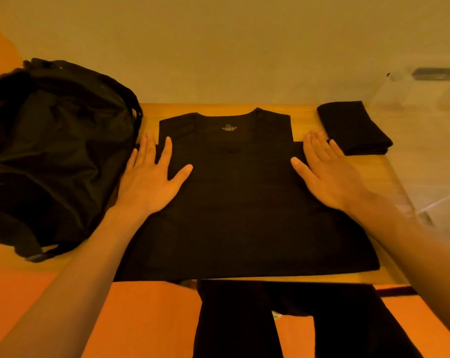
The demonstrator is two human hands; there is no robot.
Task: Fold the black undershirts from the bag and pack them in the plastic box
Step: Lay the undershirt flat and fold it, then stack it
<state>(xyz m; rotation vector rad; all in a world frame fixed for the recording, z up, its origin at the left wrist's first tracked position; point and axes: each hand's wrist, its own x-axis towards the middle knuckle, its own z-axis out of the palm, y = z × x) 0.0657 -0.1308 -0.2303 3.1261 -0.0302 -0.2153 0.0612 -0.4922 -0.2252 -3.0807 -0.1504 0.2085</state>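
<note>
A black undershirt (pixel 240 202) lies spread flat on the wooden table (pixel 306 120), neck toward the wall. My left hand (pixel 154 177) presses flat on its left side with fingers straight and spread. On the shirt's right side, my right hand (pixel 327 174) lies flat the same way. A folded black undershirt (pixel 353 129) sits at the table's back right corner. The black bag (pixel 53 151) slumps to the left of the table. The clear plastic box (pixel 430 151) stands at the right, its walls barely visible.
A pale wall runs behind the table. Orange floor shows to the left and below the table's front edge. My legs in dark trousers (pixel 296 321) are in front of the table.
</note>
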